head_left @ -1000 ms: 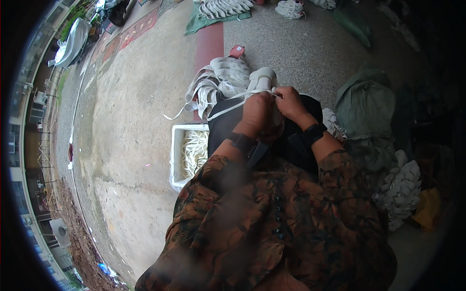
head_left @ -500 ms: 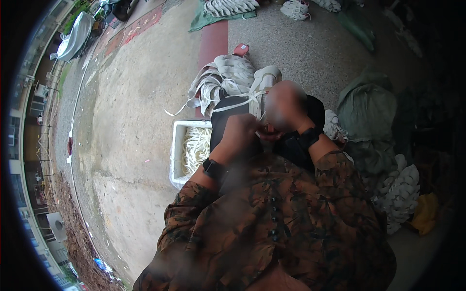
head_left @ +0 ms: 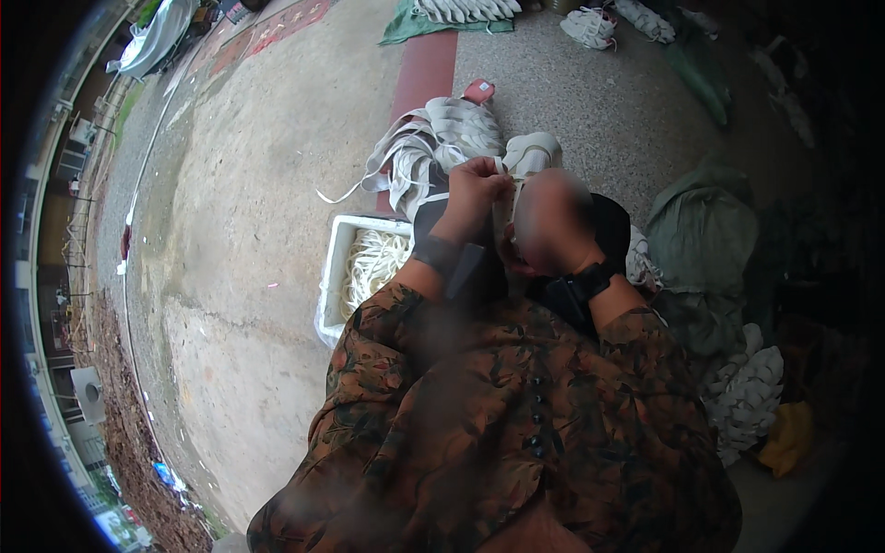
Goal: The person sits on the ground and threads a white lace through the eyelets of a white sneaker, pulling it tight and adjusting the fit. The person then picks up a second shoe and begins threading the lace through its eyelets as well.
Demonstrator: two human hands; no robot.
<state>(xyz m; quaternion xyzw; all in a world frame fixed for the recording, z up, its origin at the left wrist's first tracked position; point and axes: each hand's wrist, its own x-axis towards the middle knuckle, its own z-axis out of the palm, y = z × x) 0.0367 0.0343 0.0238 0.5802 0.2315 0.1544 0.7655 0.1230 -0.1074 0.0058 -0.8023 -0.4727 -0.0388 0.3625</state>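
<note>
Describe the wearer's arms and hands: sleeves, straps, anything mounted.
Left hand and right hand are gloveless; the right is blurred. Each wrist wears a dark strap with a boxy dark module. Brown-and-black patterned sleeves stop short of the wrists.

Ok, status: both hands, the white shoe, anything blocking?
Left bare hand apparently pinching flat white lace. Right bare hand blurred, grip unclear. White rounded shoe at the hands, partly hidden by them.
</note>
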